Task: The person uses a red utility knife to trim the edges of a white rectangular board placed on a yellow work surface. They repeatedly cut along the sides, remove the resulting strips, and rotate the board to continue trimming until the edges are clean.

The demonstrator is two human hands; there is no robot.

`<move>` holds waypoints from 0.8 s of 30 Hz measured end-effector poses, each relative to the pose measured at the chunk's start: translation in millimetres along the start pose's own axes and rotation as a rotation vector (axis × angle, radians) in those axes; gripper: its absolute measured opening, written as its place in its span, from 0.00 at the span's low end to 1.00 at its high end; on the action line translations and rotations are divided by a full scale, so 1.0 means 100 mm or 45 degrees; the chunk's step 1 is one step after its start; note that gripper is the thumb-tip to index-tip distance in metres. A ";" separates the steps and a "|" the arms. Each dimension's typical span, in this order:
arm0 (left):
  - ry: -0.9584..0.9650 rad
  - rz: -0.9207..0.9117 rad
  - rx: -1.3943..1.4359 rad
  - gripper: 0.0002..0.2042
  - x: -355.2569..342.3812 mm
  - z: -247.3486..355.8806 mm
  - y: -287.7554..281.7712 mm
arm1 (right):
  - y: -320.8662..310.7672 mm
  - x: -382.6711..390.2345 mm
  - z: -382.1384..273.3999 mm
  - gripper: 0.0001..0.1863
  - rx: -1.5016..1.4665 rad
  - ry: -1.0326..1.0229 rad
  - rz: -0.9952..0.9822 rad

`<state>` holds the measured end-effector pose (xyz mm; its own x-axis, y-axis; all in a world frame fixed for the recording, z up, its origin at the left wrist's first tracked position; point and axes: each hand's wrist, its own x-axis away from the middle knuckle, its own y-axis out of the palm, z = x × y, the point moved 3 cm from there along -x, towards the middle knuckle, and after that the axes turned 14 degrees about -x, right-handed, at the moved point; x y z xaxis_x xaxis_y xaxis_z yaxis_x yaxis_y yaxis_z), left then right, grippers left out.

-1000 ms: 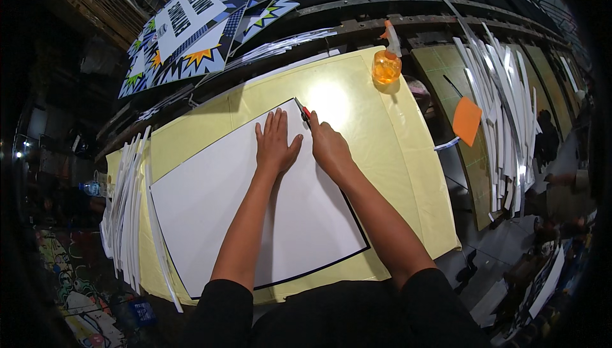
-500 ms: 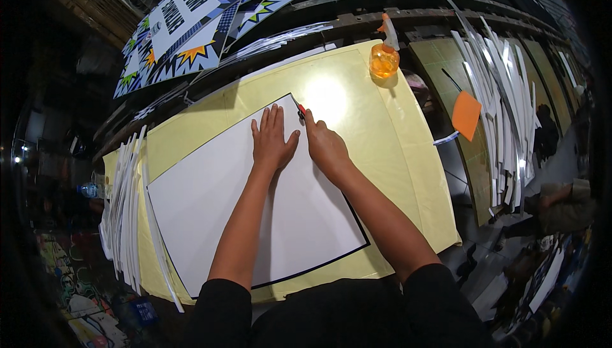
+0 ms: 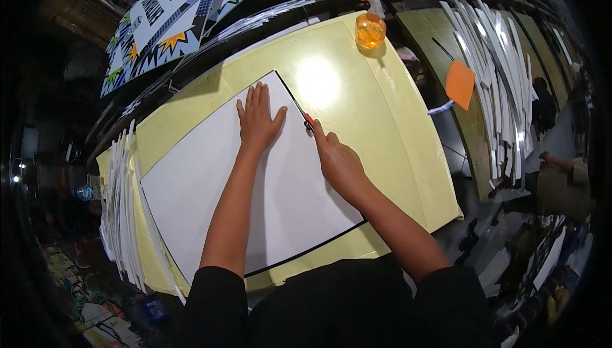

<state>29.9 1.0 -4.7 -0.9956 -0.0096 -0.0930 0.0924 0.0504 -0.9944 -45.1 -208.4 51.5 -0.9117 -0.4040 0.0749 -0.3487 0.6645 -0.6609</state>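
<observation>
A white board [image 3: 191,182] with dark edges lies at a slant on a yellow-covered table [image 3: 401,169]. My left hand [image 3: 260,118] rests flat on the board near its far corner, fingers spread. In my right hand [image 3: 341,163] is a red-and-black utility knife [image 3: 309,121], gripped with the index finger stretched along it. The knife's tip is at the board's right edge, a short way down from the far corner. A thin pale line shows along that edge behind the knife. Its blade is too small to make out.
An orange spray bottle [image 3: 370,26] stands at the table's far right. White strips [image 3: 121,214] lie along the left side, and more strips [image 3: 500,86] are heaped at right by an orange scraper-like piece [image 3: 459,84]. Printed boards [image 3: 156,22] are stacked far left.
My right hand has drawn the knife along the board's right edge, away from the far corner toward me. My left hand stays on the board. The whole view has shifted slightly.
</observation>
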 end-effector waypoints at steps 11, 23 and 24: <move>0.004 0.045 -0.048 0.37 -0.03 -0.03 0.06 | -0.19 1.47 0.13 0.34 0.058 0.226 -0.197; 0.033 0.061 -0.100 0.36 -0.05 -0.06 0.12 | -0.27 3.10 0.28 0.30 0.089 0.348 -0.154; 0.034 0.070 -0.099 0.36 -0.08 -0.06 0.12 | -0.28 3.14 0.29 0.31 0.089 0.407 -0.174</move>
<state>38.6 7.4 -15.4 -0.9892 0.0217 -0.1447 0.1463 0.1274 -0.9810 -315.4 -372.1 71.5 -0.8835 -0.2612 0.3888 -0.4663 0.5688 -0.6775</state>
